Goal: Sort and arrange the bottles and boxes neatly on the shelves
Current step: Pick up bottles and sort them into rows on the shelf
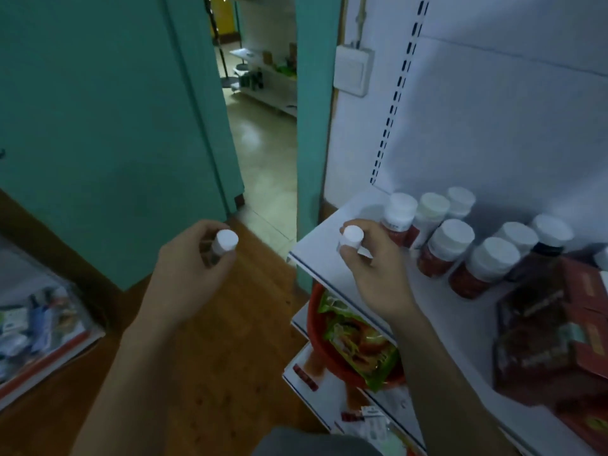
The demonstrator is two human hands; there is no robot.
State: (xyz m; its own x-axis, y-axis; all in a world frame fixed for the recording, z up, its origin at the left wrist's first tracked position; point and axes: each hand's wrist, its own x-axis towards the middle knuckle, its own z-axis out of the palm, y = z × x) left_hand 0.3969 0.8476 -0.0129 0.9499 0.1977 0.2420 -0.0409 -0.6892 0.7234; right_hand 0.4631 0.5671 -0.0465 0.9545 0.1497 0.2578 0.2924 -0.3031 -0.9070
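Note:
My left hand (187, 271) is closed around a small white-capped bottle (223, 243), held over the wooden floor left of the shelves. My right hand (375, 268) grips a second small white-capped bottle (352, 236) just above the left front part of the white shelf (332, 255). Several red-labelled bottles with white caps (450, 248) stand in rows on that shelf, right of my hand. A dark bottle (546, 241) stands behind them. Dark red boxes (552, 330) are stacked at the shelf's right.
Below the shelf, a red basin (316, 324) holds green snack packets on a lower shelf. A rack with mixed goods (36, 324) sits at the left. A teal door (108, 126) and an open doorway lie ahead. A white switch box (353, 70) is on the wall.

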